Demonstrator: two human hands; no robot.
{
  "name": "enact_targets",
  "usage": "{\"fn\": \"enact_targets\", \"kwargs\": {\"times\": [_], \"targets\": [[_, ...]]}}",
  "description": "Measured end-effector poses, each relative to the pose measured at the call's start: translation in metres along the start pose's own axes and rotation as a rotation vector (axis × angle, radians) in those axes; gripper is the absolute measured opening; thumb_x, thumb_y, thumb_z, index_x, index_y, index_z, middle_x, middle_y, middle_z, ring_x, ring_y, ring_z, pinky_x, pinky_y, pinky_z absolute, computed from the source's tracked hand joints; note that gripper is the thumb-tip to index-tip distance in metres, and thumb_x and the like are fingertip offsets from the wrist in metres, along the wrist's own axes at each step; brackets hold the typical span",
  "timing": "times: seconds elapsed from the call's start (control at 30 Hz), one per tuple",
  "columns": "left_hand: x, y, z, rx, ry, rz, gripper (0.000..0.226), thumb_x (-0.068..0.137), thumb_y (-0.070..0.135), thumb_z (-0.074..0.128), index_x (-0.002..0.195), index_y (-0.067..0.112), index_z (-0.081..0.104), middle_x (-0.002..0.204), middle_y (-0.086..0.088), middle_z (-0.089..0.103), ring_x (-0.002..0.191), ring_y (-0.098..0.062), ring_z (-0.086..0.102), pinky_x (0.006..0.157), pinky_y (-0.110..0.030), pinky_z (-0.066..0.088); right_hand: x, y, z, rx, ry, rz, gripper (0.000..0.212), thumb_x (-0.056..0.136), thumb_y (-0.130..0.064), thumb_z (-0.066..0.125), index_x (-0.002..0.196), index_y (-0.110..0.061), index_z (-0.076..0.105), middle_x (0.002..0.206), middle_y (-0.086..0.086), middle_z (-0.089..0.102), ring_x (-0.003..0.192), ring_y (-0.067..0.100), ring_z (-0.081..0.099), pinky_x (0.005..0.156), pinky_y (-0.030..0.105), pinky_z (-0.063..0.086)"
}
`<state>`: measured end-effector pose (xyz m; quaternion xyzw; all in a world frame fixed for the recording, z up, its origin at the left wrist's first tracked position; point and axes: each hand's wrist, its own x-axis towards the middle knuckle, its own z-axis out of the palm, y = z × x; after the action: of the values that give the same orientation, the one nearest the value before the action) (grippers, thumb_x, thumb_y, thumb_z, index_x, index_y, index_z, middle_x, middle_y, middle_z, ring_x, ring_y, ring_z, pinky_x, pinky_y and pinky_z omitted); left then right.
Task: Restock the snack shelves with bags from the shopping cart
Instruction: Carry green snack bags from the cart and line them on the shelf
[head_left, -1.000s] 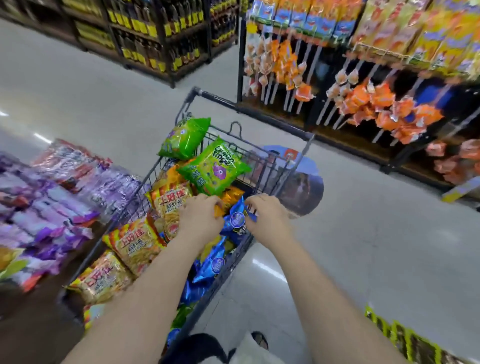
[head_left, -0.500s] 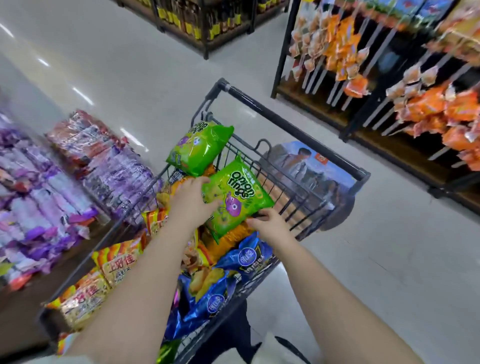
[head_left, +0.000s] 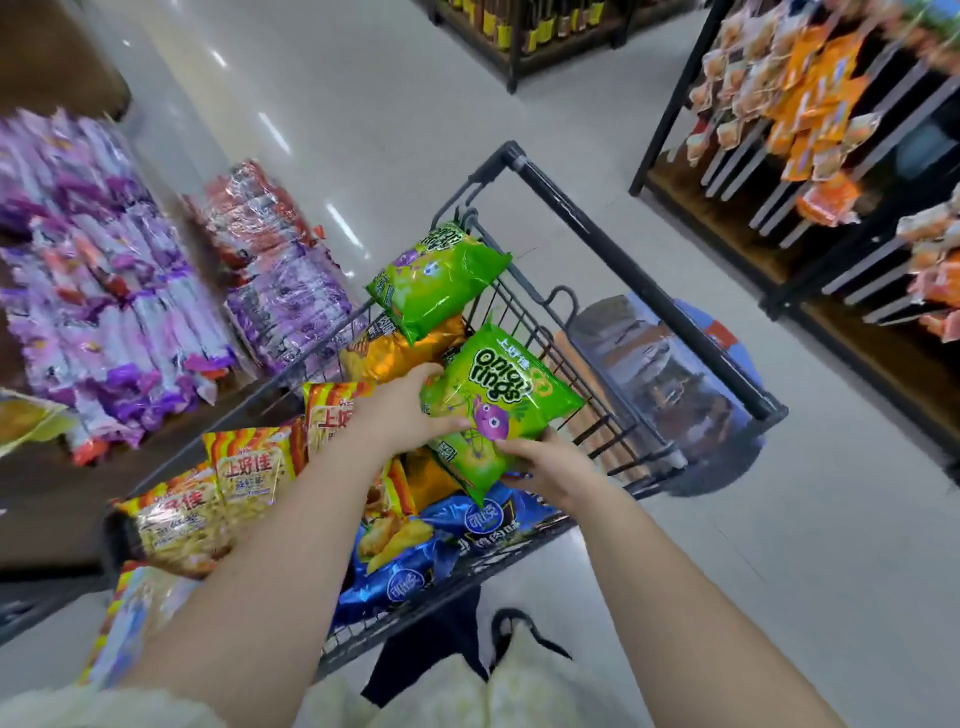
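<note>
**Retrieval step in hand; nothing shelved yet**

The left hand (head_left: 400, 415) grips the upper edge of 1 green onion rings bag (head_left: 506, 389); the right hand (head_left: 545, 467) pinches its lower corner. The bag sits over the pile at the handle end of the shopping cart (head_left: 639, 283). Judgement: next, lift clear of the rim and carry to the snack shelves (head_left: 62, 499).

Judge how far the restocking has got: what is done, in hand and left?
Done: no bag visibly shelved yet. In hand: the left hand and right hand grip a green onion rings bag over the cart. Left: another green bag, yellow-red bags and blue bags sit in it.
</note>
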<state>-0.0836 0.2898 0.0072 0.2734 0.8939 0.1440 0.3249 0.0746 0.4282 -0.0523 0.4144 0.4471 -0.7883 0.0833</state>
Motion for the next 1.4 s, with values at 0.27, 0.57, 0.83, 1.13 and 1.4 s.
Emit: {"fn": "enact_targets", "kwargs": {"times": [0.27,0.57,0.83,1.13,1.4], "targets": [[-0.075,0.007,0.037,-0.834,0.140,-0.177,0.080,0.077,0.040,0.079,0.145,0.026,0.040,0.127,0.002,0.048,0.109,-0.016,0.049,0.081,-0.024,0.045,-0.041,-0.049,-0.019,-0.178,-0.268,-0.171,0.067,0.069,-0.019,0.082,0.130,-0.015,0.053,0.122,0.008,0.067,0.106,0.028,0.067,0.094,0.051,0.052],[-0.184,-0.038,0.065,-1.464,0.410,-0.296,0.065,0.062,0.042,0.089,0.119,0.032,0.060,0.116,0.007,0.071,0.112,-0.020,0.065,0.102,-0.052,0.045,-0.076,-0.016,0.064,-0.253,-0.444,-0.260,0.050,0.079,-0.013,0.075,0.124,-0.024,0.055,0.113,0.005,0.068,0.099,0.023,0.068,0.085,0.042,0.056],[-0.283,-0.101,0.080,-1.465,0.862,-0.406,0.048,0.072,0.041,0.084,0.114,0.023,0.069,0.107,0.001,0.075,0.103,-0.021,0.070,0.099,-0.046,0.051,-0.094,0.042,0.170,-0.621,-0.666,-0.205,0.071,0.072,-0.019,0.085,0.133,-0.016,0.048,0.125,0.004,0.063,0.112,0.023,0.063,0.094,0.049,0.052],[-0.410,-0.234,0.077,-1.652,1.207,-0.583,0.068,0.053,0.033,0.078,0.115,0.009,0.064,0.110,-0.011,0.071,0.098,-0.029,0.068,0.094,-0.049,0.054,-0.141,0.142,0.348,-0.655,-0.778,-0.220,0.062,0.057,-0.019,0.087,0.113,-0.014,0.061,0.116,0.015,0.067,0.105,0.033,0.066,0.092,0.046,0.053],[-0.569,-0.390,0.086,-1.613,1.574,-0.606,0.038,0.088,0.009,0.068,0.125,0.010,0.060,0.107,-0.008,0.065,0.089,-0.020,0.066,0.083,-0.039,0.056,-0.221,0.271,0.539,-0.706,-1.014,-0.152,0.038,0.082,0.006,0.067,0.117,-0.007,0.059,0.100,0.006,0.072,0.089,0.024,0.068,0.077,0.037,0.053]]}}
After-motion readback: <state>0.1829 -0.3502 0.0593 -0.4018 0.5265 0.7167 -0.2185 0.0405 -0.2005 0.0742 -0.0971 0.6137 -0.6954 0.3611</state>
